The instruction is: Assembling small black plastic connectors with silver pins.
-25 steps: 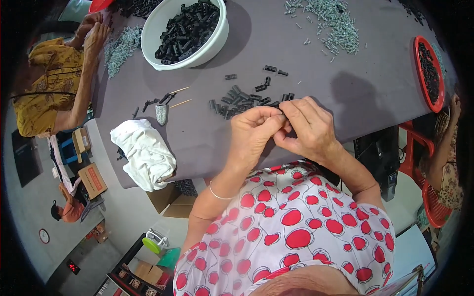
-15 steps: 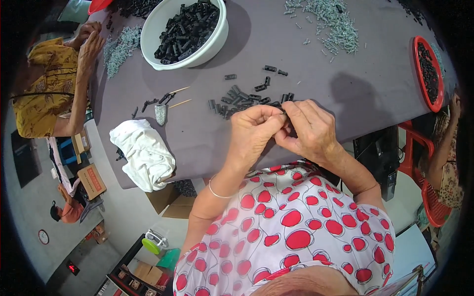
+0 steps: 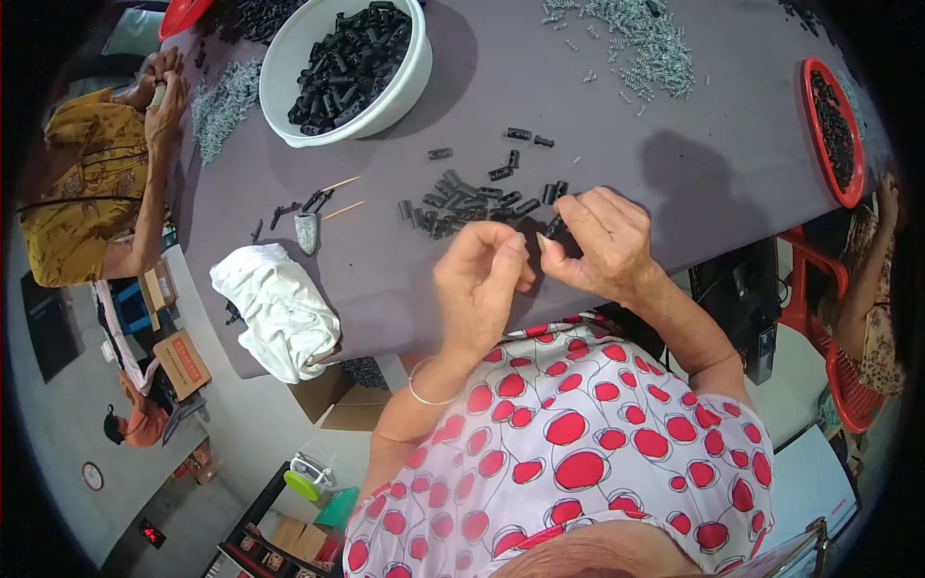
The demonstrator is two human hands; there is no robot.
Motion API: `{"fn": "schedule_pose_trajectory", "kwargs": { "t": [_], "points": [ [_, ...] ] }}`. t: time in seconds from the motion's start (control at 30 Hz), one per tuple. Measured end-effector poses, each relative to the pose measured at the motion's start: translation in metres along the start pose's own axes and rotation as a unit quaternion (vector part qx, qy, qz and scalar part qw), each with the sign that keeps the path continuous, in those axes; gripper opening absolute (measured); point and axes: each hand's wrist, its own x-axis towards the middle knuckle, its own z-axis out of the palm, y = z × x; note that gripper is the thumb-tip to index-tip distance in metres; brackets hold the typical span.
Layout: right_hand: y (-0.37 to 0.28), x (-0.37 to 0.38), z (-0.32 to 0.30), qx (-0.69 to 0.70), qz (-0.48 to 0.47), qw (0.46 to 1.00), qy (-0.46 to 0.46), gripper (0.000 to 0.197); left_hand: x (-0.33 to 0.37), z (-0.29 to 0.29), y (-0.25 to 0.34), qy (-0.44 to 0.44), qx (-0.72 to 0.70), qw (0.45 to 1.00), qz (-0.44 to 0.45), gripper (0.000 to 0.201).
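Watching from afar, clock directions off the middle of my feed. The right hand (image 3: 605,243), toward 2 o'clock, has a small black ribbed tube (image 3: 555,227) at its fingertips. The left hand (image 3: 478,285) is near dead centre, fingers curled in with the thumb near the forefinger; can't tell if anything's in there. Loose pile of black tubes (image 3: 470,203) at 12, just past the left hand. White bowl (image 3: 417,85) heaped with black parts at 11, coil springs (image 3: 647,60) at 1, crumpled white cloth (image 3: 277,310) at 9.
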Motion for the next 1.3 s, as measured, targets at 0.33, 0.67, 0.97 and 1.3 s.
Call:
{"fn": "schedule_pose_trajectory", "kwargs": {
  "t": [0.33, 0.67, 0.97, 1.3],
  "points": [
    [-0.004, 0.001, -0.004, 0.025, -0.011, 1.000, -0.005, 0.025, -0.001, -0.003, -0.007, -0.017, -0.036, 0.999, 0.013, 0.009],
    [-0.004, 0.000, -0.003, 0.068, -0.054, 0.996, -0.017, 0.021, 0.001, -0.001, -0.010, -0.096, -0.060, 0.994, -0.009, 0.011],
    [0.000, 0.008, -0.009, 0.093, 0.021, 0.995, 0.006, 0.035, 0.013, -0.025, 0.033, 0.067, 0.162, 0.971, 0.160, 0.009],
    [0.014, 0.034, -0.006, 0.013, 0.113, 0.993, -0.015, 0.018, 0.110, -0.081, 0.085, 0.224, 0.539, 0.686, 0.434, 0.021]
  ]
}}
